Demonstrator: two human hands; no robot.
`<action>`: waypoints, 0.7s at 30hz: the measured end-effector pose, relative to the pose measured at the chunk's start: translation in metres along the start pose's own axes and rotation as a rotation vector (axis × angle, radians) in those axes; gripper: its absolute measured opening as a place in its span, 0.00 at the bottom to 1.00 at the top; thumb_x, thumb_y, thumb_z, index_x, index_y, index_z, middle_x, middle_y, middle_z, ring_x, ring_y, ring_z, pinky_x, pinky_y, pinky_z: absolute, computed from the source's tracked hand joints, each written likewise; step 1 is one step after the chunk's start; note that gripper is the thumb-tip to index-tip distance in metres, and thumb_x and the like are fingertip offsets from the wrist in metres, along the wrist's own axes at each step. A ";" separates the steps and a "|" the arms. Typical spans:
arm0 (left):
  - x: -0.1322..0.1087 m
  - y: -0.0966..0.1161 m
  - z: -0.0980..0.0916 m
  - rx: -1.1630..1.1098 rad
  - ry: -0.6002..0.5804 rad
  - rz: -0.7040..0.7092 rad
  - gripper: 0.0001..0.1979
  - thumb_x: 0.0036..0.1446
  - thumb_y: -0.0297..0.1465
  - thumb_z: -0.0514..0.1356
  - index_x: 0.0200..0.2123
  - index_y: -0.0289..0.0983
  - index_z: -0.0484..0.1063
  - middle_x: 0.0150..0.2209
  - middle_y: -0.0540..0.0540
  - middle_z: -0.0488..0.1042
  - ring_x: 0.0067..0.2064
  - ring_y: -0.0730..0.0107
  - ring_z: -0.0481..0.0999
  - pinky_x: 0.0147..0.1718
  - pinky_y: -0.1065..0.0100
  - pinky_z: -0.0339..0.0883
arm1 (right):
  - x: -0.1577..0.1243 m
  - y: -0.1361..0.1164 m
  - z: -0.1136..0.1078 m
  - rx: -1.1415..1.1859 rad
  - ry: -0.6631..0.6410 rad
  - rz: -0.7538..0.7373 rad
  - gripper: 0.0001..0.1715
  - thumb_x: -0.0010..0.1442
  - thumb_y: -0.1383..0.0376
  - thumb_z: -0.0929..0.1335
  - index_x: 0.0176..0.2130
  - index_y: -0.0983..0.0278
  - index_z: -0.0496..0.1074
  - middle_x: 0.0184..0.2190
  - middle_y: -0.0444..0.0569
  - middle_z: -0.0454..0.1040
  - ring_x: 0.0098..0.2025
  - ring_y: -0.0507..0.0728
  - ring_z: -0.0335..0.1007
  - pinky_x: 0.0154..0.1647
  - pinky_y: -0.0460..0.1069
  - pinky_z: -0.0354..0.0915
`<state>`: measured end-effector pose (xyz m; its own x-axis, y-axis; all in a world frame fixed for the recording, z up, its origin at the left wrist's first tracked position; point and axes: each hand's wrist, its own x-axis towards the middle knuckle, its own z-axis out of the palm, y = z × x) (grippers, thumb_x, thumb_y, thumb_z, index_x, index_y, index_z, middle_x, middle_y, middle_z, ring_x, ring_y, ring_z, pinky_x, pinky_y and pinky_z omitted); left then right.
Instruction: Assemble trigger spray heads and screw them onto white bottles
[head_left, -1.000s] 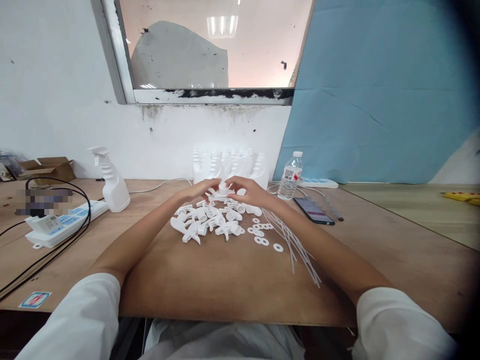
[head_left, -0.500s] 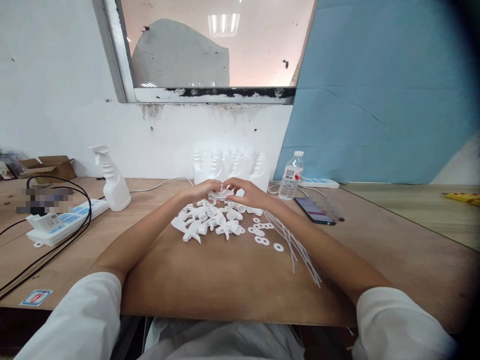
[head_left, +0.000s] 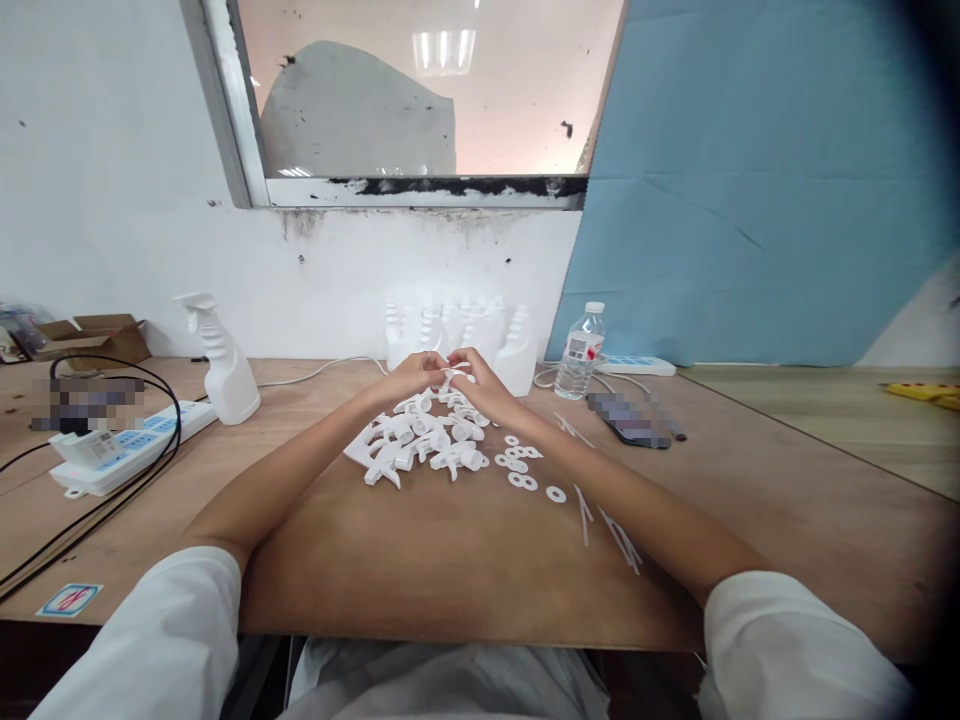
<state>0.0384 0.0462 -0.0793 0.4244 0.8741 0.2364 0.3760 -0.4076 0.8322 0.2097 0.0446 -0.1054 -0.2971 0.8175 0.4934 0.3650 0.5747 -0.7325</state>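
Observation:
Behind a heap of white spray trigger heads (head_left: 401, 428), my left hand (head_left: 414, 374) and my right hand (head_left: 482, 386) meet with fingers closed. Between their fingertips is a small part of a white spray trigger head (head_left: 454, 374), mostly hidden by the fingers. Flat white washers (head_left: 527, 482) lie in a loose group right of the heap. Thin white tubes (head_left: 621, 540) lie farther right, partly hidden under my right forearm. White spray bottles without heads (head_left: 517, 350) stand in rows just beyond my hands.
At the left stands a complete spray bottle (head_left: 225, 360), near a power strip (head_left: 142, 440) with black cables. A water bottle (head_left: 581, 350) and a phone (head_left: 626, 418) are to the right. A cardboard box (head_left: 105, 338) sits at the far left, against the wall.
My hands have drawn closer together and lifted slightly, with the white trigger head now mostly hidden between the fingers. My right forearm has shifted left and down, covering more of the tubes.

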 end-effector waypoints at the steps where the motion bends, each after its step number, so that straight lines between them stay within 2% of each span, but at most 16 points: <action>1: 0.001 -0.001 0.001 0.000 0.019 0.002 0.12 0.49 0.33 0.59 0.37 0.34 0.69 0.32 0.47 0.71 0.34 0.70 0.72 0.31 0.71 0.63 | -0.001 0.000 0.001 0.021 -0.010 0.038 0.18 0.58 0.61 0.63 0.48 0.62 0.63 0.53 0.51 0.67 0.52 0.58 0.67 0.50 0.55 0.67; 4: 0.002 -0.004 0.006 0.008 0.056 0.017 0.12 0.49 0.34 0.60 0.37 0.34 0.69 0.33 0.47 0.74 0.36 0.68 0.74 0.35 0.70 0.65 | -0.003 -0.002 0.002 0.107 -0.061 0.083 0.18 0.58 0.60 0.62 0.47 0.62 0.67 0.50 0.49 0.70 0.48 0.57 0.70 0.46 0.52 0.70; 8: -0.001 0.001 0.008 0.063 0.089 0.038 0.11 0.49 0.33 0.59 0.36 0.34 0.69 0.35 0.46 0.76 0.39 0.66 0.75 0.37 0.68 0.67 | -0.001 -0.005 -0.002 0.174 -0.046 0.031 0.16 0.53 0.63 0.63 0.42 0.64 0.69 0.45 0.48 0.73 0.41 0.55 0.72 0.41 0.50 0.72; 14: -0.007 0.010 0.009 0.172 0.100 0.035 0.11 0.51 0.33 0.59 0.37 0.35 0.71 0.34 0.47 0.77 0.37 0.66 0.75 0.33 0.71 0.66 | 0.001 -0.004 -0.002 0.123 -0.013 0.015 0.16 0.50 0.64 0.64 0.40 0.65 0.70 0.39 0.48 0.75 0.36 0.55 0.73 0.36 0.49 0.70; 18: -0.007 0.009 0.004 0.162 0.018 0.023 0.14 0.54 0.38 0.59 0.39 0.34 0.71 0.34 0.46 0.77 0.34 0.68 0.74 0.28 0.72 0.63 | 0.001 -0.003 -0.004 0.175 -0.025 0.070 0.13 0.51 0.64 0.65 0.39 0.65 0.70 0.35 0.49 0.75 0.31 0.54 0.73 0.31 0.48 0.69; 21: -0.011 0.013 -0.003 0.166 -0.119 0.031 0.20 0.56 0.43 0.58 0.44 0.34 0.70 0.39 0.43 0.77 0.36 0.66 0.75 0.31 0.70 0.65 | 0.003 -0.003 -0.009 0.269 -0.094 0.166 0.13 0.52 0.63 0.66 0.39 0.66 0.70 0.31 0.50 0.76 0.30 0.54 0.74 0.31 0.48 0.70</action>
<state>0.0363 0.0323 -0.0696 0.5284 0.8272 0.1912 0.4878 -0.4801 0.7291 0.2154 0.0459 -0.0980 -0.3377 0.8851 0.3203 0.1728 0.3928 -0.9032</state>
